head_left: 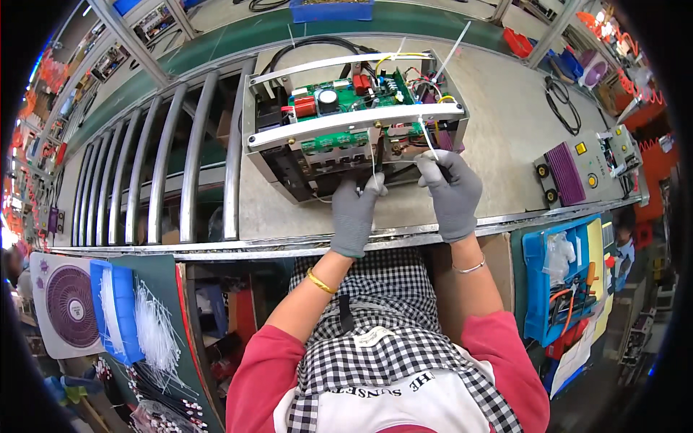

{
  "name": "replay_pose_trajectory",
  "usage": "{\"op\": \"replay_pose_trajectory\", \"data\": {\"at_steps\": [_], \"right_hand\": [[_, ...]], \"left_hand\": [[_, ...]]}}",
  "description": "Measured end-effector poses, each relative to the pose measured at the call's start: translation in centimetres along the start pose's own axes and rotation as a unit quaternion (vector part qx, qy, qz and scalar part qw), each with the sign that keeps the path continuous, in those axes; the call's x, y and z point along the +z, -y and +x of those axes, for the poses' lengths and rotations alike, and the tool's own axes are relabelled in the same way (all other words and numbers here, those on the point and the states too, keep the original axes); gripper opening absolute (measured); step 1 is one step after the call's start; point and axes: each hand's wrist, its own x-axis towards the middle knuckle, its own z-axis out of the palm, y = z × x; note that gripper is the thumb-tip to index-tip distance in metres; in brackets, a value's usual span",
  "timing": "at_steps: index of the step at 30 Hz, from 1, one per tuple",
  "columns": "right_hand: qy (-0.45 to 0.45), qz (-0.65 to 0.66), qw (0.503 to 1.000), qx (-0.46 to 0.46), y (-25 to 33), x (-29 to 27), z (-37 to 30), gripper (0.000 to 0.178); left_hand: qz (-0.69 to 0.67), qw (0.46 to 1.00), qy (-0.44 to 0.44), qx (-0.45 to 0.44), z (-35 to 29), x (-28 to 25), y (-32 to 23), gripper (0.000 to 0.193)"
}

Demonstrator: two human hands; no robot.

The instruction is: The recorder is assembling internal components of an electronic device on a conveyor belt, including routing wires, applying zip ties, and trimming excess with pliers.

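Left hand (pixel 354 214) and right hand (pixel 458 195) each pinch a white tie (pixel 429 136) beside the chassis (pixel 354 125); its green board (pixel 348 94) seems fitted, ties untrimmed.

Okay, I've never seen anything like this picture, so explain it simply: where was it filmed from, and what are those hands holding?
No robot here: you see a person's grey-gloved left hand and right hand. A wide fisheye camera on the person's head looks down, so straight edges bend near the rim. On the grey workbench stands an open metal-framed electronics unit with green circuit boards. Farther right are a looped black cable and a grey-and-purple boxy machine. The right hand pinches a thin white plastic strip. The left hand's fingertips meet another white strip; whether they grip it is hard to tell.
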Motion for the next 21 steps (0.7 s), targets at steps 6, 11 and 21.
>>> {"op": "replay_pose_trajectory", "data": {"at_steps": [6,11,21], "right_hand": [[0.022,-0.043,0.996,-0.073,-0.6,0.0,0.5,0.016],[0.005,-0.045,0.995,-0.088,-0.2,-0.2,0.7,0.017],[0.021,-0.067,0.994,-0.081,0.5,0.1,0.7,0.016]], "left_hand": [[0.007,1.000,-0.008,0.005,0.1,0.1,0.3,0.035],[0.019,0.999,0.002,0.041,0.3,-0.1,0.6,0.035],[0.024,0.997,-0.023,0.071,0.6,0.0,1.0,0.035]]}}
